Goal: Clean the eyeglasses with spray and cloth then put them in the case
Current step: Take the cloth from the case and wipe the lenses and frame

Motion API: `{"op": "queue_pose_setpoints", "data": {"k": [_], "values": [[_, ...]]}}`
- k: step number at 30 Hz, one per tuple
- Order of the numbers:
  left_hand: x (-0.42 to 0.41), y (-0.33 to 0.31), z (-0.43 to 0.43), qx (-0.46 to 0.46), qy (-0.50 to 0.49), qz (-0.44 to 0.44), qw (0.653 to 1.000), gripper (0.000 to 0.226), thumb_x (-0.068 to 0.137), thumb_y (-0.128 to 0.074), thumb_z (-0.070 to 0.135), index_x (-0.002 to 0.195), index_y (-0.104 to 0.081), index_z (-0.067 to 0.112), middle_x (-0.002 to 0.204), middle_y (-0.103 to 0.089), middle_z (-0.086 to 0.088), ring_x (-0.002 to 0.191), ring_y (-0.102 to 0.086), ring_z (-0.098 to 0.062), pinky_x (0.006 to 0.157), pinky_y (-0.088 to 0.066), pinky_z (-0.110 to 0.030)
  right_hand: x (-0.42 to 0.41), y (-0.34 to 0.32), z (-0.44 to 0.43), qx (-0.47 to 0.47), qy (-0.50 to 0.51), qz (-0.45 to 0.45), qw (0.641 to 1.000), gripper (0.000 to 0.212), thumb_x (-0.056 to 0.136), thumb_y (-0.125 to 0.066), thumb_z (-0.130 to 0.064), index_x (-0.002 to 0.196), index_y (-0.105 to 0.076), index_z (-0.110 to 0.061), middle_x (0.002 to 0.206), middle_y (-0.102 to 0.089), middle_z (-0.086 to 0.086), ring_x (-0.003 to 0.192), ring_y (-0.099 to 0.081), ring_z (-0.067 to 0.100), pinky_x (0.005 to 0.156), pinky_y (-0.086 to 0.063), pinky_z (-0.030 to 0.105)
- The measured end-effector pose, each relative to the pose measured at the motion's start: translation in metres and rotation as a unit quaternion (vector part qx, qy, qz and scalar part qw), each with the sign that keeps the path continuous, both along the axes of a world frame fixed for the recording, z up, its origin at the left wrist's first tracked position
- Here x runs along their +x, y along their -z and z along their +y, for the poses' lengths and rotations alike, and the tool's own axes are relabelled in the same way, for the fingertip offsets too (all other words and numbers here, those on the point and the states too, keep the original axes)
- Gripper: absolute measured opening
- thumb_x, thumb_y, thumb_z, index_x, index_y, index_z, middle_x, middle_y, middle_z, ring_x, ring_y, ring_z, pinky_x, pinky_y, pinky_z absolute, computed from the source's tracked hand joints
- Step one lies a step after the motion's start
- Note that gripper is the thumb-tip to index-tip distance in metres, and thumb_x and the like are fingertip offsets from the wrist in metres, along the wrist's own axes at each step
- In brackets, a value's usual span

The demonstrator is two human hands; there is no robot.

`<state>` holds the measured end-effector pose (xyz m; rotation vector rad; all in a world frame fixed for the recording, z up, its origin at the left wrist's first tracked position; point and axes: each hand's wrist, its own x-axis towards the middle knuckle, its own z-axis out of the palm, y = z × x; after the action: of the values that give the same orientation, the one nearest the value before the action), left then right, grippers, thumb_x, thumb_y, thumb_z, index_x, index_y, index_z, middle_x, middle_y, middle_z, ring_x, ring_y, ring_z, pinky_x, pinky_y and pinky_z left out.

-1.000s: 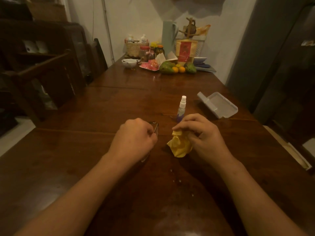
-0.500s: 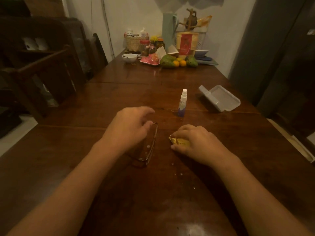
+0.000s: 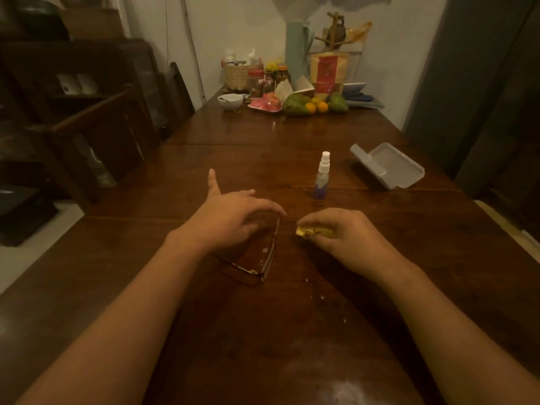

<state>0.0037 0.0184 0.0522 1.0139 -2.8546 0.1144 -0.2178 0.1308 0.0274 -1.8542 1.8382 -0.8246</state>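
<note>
The thin-framed eyeglasses (image 3: pixel 264 260) lie on the dark wooden table (image 3: pixel 263 331), droplets on one lens. My left hand (image 3: pixel 230 219) hovers over their far end with fingers spread and thumb raised; a fingertip is near the frame's top. Just right of the glasses, my right hand (image 3: pixel 342 232) rests on the table, closed over a crumpled yellow cloth (image 3: pixel 305 230) whose edge pokes out. A small spray bottle (image 3: pixel 322 176) with a white nozzle stands upright beyond the hands. The grey eyeglass case (image 3: pixel 391 168) lies open at the right.
Water droplets (image 3: pixel 314 290) dot the wood near the glasses. At the far end sit a white bowl (image 3: pixel 230 100), jars, a basket, fruit (image 3: pixel 312 105) and a tall green jug (image 3: pixel 296 51). Dark wooden chairs (image 3: pixel 102 135) line the left side.
My left hand let go of the glasses and opened, leaving them flat on the table. My right hand lowered the yellow cloth onto the table and now covers it.
</note>
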Motion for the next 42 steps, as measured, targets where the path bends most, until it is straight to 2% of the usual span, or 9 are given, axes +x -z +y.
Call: {"op": "queue_pose_setpoints", "data": {"k": [6, 11, 16, 20, 27, 31, 35, 38, 42], "values": [[0.004, 0.003, -0.009, -0.057, -0.023, 0.051, 0.997, 0.029, 0.089, -0.048, 0.065, 0.117, -0.056, 0.061, 0.104, -0.069, 0.028, 0.12, -0.057, -0.004, 0.092, 0.042, -0.05, 0.01, -0.015, 0.01, -0.071, -0.003, -0.087, 0.994, 0.043, 0.092, -0.07, -0.023, 0.111, -0.062, -0.061, 0.106, -0.055, -0.042, 0.102, -0.049, -0.021, 0.068, -0.046, 0.013], [0.006, 0.001, -0.006, -0.049, -0.064, 0.071, 0.994, 0.039, 0.081, -0.043, 0.073, 0.105, -0.068, 0.054, 0.085, -0.071, 0.026, 0.101, -0.065, -0.005, 0.109, 0.01, -0.066, 0.033, -0.024, 0.021, -0.135, -0.064, -0.12, 0.981, 0.039, 0.091, -0.069, -0.022, 0.117, -0.066, -0.05, 0.118, -0.057, -0.041, 0.113, -0.051, -0.017, 0.085, -0.042, 0.001], [0.001, 0.004, -0.006, -0.014, -0.095, 0.078, 0.992, 0.025, 0.086, -0.057, 0.062, 0.095, -0.074, 0.046, 0.057, -0.044, 0.031, 0.081, -0.062, 0.0, 0.114, -0.014, -0.059, 0.058, -0.017, 0.024, -0.118, -0.14, -0.091, 0.979, 0.039, 0.092, -0.072, -0.017, 0.124, -0.068, -0.04, 0.122, -0.064, -0.024, 0.117, -0.055, -0.007, 0.095, -0.047, 0.014], [-0.002, 0.008, -0.005, -0.024, -0.102, 0.098, 0.99, 0.027, 0.084, -0.058, 0.065, 0.088, -0.074, 0.044, 0.072, -0.065, 0.026, 0.073, -0.05, 0.003, 0.113, -0.022, -0.054, 0.065, -0.009, 0.023, -0.095, -0.175, -0.044, 0.979, 0.035, 0.094, -0.069, -0.016, 0.124, -0.07, -0.035, 0.12, -0.065, -0.023, 0.117, -0.055, -0.009, 0.097, -0.045, 0.013], [0.005, 0.01, -0.008, 0.075, -0.043, 0.171, 0.981, 0.013, 0.084, -0.072, 0.046, 0.093, -0.066, 0.053, 0.086, -0.068, 0.03, 0.09, -0.06, 0.012, 0.115, -0.003, -0.054, 0.053, -0.009, 0.02, -0.01, -0.178, 0.063, 0.982, 0.034, 0.094, -0.069, -0.018, 0.121, -0.069, -0.038, 0.119, -0.062, -0.025, 0.113, -0.051, -0.011, 0.087, -0.045, 0.007], [0.014, 0.011, -0.005, 0.216, 0.007, 0.268, 0.939, 0.042, 0.088, -0.067, 0.013, 0.084, -0.071, 0.055, 0.088, -0.072, 0.029, 0.093, -0.065, 0.011, 0.109, -0.041, -0.04, 0.043, -0.016, 0.022, 0.042, -0.174, 0.109, 0.978, 0.032, 0.094, -0.068, -0.017, 0.117, -0.07, -0.039, 0.112, -0.058, -0.028, 0.106, -0.054, -0.009, 0.085, -0.05, 0.015], [0.025, 0.017, -0.007, 0.26, 0.02, 0.258, 0.93, 0.046, 0.079, -0.06, 0.012, 0.09, -0.072, 0.055, 0.105, -0.065, 0.04, 0.118, -0.052, 0.014, 0.113, 0.012, -0.051, 0.032, -0.021, 0.022, 0.071, -0.165, 0.127, 0.975, 0.032, 0.095, -0.066, -0.015, 0.118, -0.071, -0.037, 0.12, -0.06, -0.021, 0.108, -0.057, -0.002, 0.091, -0.054, 0.025], [0.024, 0.018, -0.009, 0.215, 0.029, 0.203, 0.955, 0.059, 0.08, -0.07, 0.006, 0.095, -0.066, 0.063, 0.122, -0.055, 0.038, 0.135, -0.037, 0.005, 0.107, 0.023, -0.05, 0.027, -0.024, 0.02, 0.08, -0.156, 0.145, 0.974, 0.033, 0.096, -0.065, -0.014, 0.12, -0.07, -0.036, 0.122, -0.06, -0.018, 0.108, -0.056, 0.0, 0.091, -0.054, 0.027], [0.013, 0.018, -0.004, 0.094, 0.089, 0.15, 0.98, 0.022, 0.079, -0.074, 0.035, 0.095, -0.071, 0.05, 0.141, -0.052, 0.018, 0.14, -0.031, -0.003, 0.109, 0.024, -0.052, 0.022, -0.025, 0.02, 0.078, -0.147, 0.142, 0.976, 0.033, 0.095, -0.067, -0.014, 0.118, -0.071, -0.037, 0.117, -0.059, -0.021, 0.106, -0.057, 0.0, 0.088, -0.053, 0.023]]}}
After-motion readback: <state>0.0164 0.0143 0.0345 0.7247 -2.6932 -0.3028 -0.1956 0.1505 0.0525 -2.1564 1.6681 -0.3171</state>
